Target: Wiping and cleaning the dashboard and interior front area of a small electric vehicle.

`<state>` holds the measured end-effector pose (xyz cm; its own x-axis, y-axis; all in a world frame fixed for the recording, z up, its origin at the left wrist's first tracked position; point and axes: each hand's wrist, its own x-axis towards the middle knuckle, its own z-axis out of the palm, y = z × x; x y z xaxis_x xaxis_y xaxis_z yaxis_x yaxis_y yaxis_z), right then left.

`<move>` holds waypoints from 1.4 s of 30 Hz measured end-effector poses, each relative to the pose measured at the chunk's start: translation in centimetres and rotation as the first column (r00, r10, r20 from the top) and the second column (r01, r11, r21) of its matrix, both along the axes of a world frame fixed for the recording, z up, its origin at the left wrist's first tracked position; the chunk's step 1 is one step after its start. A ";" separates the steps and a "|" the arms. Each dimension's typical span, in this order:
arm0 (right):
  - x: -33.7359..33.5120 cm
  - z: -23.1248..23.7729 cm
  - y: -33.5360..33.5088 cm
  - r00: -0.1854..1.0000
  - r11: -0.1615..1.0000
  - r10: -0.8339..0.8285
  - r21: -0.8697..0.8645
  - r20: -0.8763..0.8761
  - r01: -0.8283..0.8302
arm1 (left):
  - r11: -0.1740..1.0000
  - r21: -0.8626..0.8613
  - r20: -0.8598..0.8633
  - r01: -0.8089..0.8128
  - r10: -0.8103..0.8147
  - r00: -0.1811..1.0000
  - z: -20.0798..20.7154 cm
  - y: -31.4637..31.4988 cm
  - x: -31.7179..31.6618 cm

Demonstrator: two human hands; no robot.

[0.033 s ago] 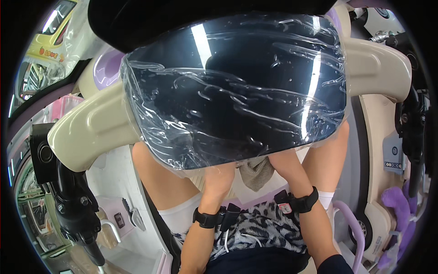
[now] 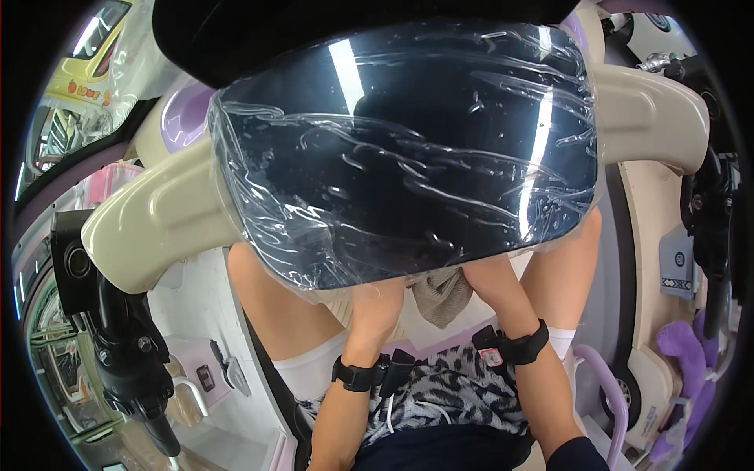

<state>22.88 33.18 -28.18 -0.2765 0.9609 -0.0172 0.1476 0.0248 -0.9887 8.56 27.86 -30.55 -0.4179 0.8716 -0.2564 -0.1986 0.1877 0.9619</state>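
Observation:
Both of my hands reach under a large dark glossy panel (image 2: 408,157) wrapped in wrinkled clear plastic film. Only the wrist side of my left hand (image 2: 378,302) shows below the panel's lower edge; its fingers are hidden. My right hand (image 2: 488,276) also disappears beneath that edge, fingers out of sight. Between the two hands hangs a grey-brown cloth (image 2: 441,300), right beside the right hand. Whether either hand grips the cloth cannot be seen. Each wrist wears a black strap, the left strap (image 2: 357,374) and the right strap (image 2: 525,344).
Beige handlebar covers flank the panel, left (image 2: 161,216) and right (image 2: 648,118). A black handlebar grip (image 2: 129,345) points down at the left. My bare knees stand on both sides of my hands. A purple curved rail (image 2: 611,392) is at the lower right, near purple plush (image 2: 683,357).

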 end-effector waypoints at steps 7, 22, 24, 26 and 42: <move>-0.3 -0.3 0.1 0.978 0.932 -0.065 -0.362 -0.198 -0.012 | 1.000 0.025 0.252 -0.012 0.005 0.968 1.4 0.1 0.0; -0.6 -0.2 0.2 0.857 0.863 -0.247 -0.504 -0.453 -0.017 | 0.987 0.158 0.435 0.003 -0.073 0.897 1.4 0.2 -0.5; -0.6 0.1 0.3 0.859 0.853 -0.246 -0.521 -0.449 -0.028 | 0.987 0.162 0.434 0.022 -0.091 0.896 1.4 0.2 -0.6; -0.5 0.0 0.5 0.879 0.903 -0.193 -0.430 -0.435 -0.014 | 0.983 0.180 0.420 0.036 -0.110 0.901 1.4 0.4 -0.6; -0.2 1.3 0.9 0.873 0.898 -0.117 -0.425 -0.474 -0.111 | 0.978 0.202 0.415 0.059 -0.140 0.899 1.4 0.6 -0.7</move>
<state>22.63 34.06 -26.85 -0.3558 0.8881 -0.2911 -0.3437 -0.4140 -0.8429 7.86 28.46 -29.12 -0.2135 0.9507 -0.2248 -0.5848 0.0599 0.8089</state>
